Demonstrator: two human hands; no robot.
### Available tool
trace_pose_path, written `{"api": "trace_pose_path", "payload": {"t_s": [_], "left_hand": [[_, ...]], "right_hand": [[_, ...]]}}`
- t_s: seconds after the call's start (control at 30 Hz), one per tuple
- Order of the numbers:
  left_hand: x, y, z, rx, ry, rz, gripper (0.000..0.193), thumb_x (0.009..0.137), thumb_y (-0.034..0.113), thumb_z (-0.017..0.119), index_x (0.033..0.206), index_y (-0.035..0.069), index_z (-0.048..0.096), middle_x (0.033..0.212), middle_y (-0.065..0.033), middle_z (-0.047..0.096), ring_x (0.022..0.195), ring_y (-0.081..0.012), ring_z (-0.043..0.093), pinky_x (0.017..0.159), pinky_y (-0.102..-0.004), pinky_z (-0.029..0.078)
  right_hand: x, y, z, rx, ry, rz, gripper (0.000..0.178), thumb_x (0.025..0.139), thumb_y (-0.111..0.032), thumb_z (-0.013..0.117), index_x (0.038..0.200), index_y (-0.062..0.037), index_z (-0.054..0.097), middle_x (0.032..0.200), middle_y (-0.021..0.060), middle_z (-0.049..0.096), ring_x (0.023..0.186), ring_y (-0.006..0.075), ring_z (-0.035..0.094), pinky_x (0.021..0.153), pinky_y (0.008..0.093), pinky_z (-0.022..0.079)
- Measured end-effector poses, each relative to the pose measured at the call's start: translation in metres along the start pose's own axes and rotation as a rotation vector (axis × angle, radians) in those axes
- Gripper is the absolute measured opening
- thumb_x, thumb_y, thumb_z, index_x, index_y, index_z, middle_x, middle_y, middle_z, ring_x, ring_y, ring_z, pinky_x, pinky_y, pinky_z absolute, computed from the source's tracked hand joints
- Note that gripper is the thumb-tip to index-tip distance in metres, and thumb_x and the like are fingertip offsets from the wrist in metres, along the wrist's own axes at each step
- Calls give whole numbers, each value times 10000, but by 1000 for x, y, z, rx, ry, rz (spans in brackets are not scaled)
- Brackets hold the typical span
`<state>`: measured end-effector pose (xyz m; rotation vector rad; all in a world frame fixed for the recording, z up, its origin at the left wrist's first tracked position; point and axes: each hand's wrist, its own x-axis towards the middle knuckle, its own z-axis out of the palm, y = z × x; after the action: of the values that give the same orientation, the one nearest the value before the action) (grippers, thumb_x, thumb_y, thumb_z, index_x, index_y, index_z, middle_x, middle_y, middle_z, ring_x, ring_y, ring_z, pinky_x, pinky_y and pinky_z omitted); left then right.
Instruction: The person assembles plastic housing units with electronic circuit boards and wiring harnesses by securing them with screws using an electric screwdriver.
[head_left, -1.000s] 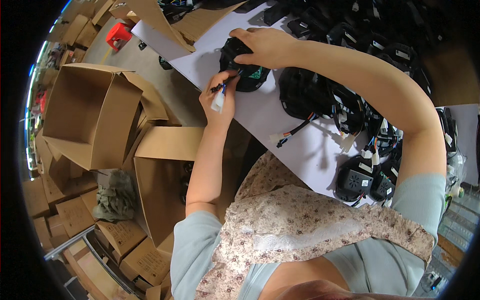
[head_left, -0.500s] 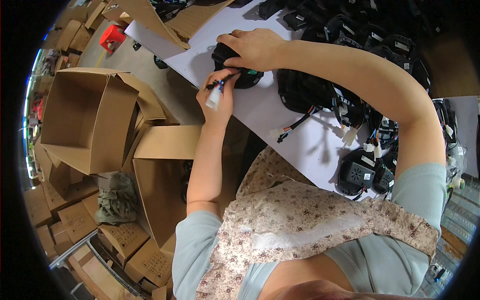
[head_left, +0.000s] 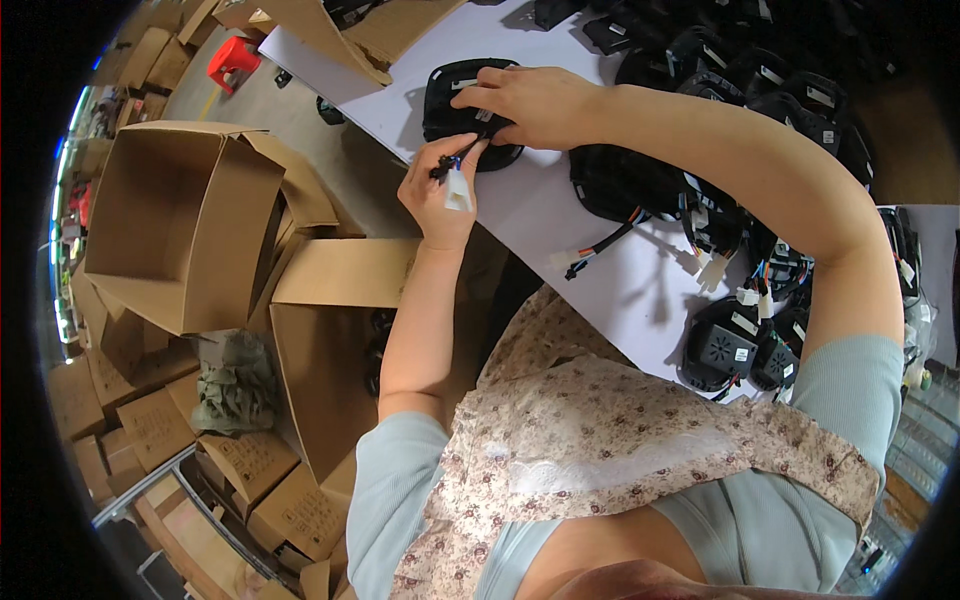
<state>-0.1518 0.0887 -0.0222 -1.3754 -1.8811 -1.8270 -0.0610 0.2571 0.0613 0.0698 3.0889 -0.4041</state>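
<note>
At the far left part of the white table [head_left: 625,300] lies a black plastic housing [head_left: 445,112] with rounded corners and small pale labels. My right hand [head_left: 535,105] reaches across and grips its upper side, fingers bent over the top and thumb low down. At the housing's near edge, my left hand [head_left: 437,195] pinches a dark wire lead. A white plug connector [head_left: 458,190] and a small black connector hang from that lead against the palm. The fingertips partly hide where the lead meets the housing.
More black housings [head_left: 625,180] with wires and connectors crowd the table's right and back. A carton [head_left: 385,35] stands at the far edge. Open cartons [head_left: 185,225] and a carton with dark items [head_left: 325,390] are at left, beyond them a red stool [head_left: 232,62].
The housing now lies flatter, its labelled face showing. My right hand has shifted slightly right and down on it, while my left still pinches the lead and the white connector has turned.
</note>
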Motion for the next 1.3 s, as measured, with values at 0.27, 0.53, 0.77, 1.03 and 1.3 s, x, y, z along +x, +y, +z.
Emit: {"api": "trace_pose_path", "payload": {"t_s": [0.27, 0.53, 0.77, 1.03, 1.3], "left_hand": [[3, -3, -13, 186, -122, 259, 386, 713, 84, 848, 1077, 72, 720, 1050, -112, 715, 1064, -305, 647, 967, -396, 469], [37, -23, -35, 351, -520, -46, 978, 650, 386, 913, 1499, 187, 471, 1471, -89, 520, 1358, -323, 467, 1161, -485, 283], [39, -27, -39, 301, -549, -47, 965, 651, 410, 901, 1496, 220, 474, 1473, -100, 522, 1394, -326, 445, 1194, -487, 253], [39, -30, -36, 310, -531, -38, 917, 674, 404, 905, 1472, 220, 493, 1437, -78, 558, 1364, -313, 482, 1203, -485, 255], [41, -35, -27, 311, -486, -9, 682, 713, 336, 885, 1326, 197, 621, 1362, -51, 580, 1284, -265, 540, 1122, -474, 317]], "right_hand": [[-3, -11, 1, -90, 39, 75, 781, 797, -117, 790, 1483, -239, 437, 1312, 87, 564, 1278, 309, 555, 1027, 448, 513], [-7, -2, 1, -26, 83, 73, 704, 777, -81, 758, 1432, -170, 518, 1329, 95, 593, 1235, 313, 599, 1035, 437, 511], [-6, 8, 2, 78, 72, 59, 712, 777, -86, 770, 1425, -200, 496, 1307, 115, 593, 1232, 336, 597, 1032, 442, 506], [-6, -2, 0, 65, 38, 103, 630, 786, -83, 767, 1358, -182, 522, 1285, 120, 601, 1214, 340, 607, 1010, 440, 518], [-6, 11, -11, 117, -4, 65, 569, 786, -151, 795, 1314, -134, 583, 1244, 141, 609, 1181, 333, 620, 997, 422, 517]]}}
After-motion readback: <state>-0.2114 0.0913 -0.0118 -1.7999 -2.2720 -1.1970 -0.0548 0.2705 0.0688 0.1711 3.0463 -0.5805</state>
